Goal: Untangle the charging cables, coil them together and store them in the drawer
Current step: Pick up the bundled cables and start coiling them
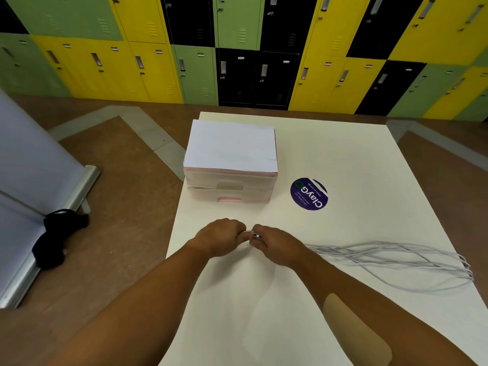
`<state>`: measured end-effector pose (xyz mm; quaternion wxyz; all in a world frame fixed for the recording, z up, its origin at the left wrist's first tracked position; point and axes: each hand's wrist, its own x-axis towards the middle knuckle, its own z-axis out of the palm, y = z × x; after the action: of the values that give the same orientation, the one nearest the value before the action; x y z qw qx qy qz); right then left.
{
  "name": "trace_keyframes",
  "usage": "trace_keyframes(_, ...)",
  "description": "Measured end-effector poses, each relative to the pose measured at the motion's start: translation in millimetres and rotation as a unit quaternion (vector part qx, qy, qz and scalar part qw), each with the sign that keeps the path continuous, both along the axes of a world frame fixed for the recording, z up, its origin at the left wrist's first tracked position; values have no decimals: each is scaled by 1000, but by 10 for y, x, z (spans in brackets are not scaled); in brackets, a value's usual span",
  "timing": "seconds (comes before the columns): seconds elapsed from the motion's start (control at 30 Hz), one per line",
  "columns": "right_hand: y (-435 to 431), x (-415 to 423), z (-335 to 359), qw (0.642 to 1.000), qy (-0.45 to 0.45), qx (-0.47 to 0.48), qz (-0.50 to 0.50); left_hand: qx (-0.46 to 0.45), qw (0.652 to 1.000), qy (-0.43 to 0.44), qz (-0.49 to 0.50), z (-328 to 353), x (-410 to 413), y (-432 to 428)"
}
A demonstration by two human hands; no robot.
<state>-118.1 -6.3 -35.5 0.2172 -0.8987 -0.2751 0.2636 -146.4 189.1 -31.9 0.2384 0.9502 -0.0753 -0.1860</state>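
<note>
- The charging cables [383, 256] lie on the white table [343, 159] as a bundle of long, thin grey strands. They run from the hands out to the right, where they turn back in loops near the table's edge.
- The left hand [220, 240] and the right hand [277, 245] meet at the middle of the table, knuckles almost touching. Both have their fingers curled in tight on the near end of the bundle, and a short bit of cable shows between them.
- I cannot tell exactly which fingers pinch the strands, because the backs of the hands hide them.
- The strands look mostly parallel, with a few crossings partway along and no knot that I can see. Untangling therefore seems largely done, though the blur leaves this uncertain.
- Coiling appears to be only beginning. The ends are gathered in the hands, but the whole length lies stretched out flat and nothing is wound up yet.
- Storage is not started. The small white drawer unit [229, 154] stands at the far left of the table, well apart from the cables, with its upper drawer [229, 184] and lower drawer [229, 198] both closed.
- What is left, as I judge it, is to wind the bundle into a coil, open a drawer, put the coil in and close it.
- A round purple sticker [309, 194] lies on the table between the drawer unit and the cables.
</note>
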Motion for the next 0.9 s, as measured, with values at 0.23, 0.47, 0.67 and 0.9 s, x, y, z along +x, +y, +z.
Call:
trace_keyframes(0.23,-12,34,156,999,6,-28,-14,-58,996,62,34,48,92,3)
trace_keyframes(0.47,-193,76,233,993,44,-53,-100,-48,995,79,29,28,172,-54)
trace_keyframes(0.67,-512,167,319,979,81,-19,-186,-188,962,154,126,-38,215,-301)
trace_keyframes(0.9,-904,403,436,969,38,7,-243,-225,937,96,248,-148,330,-656)
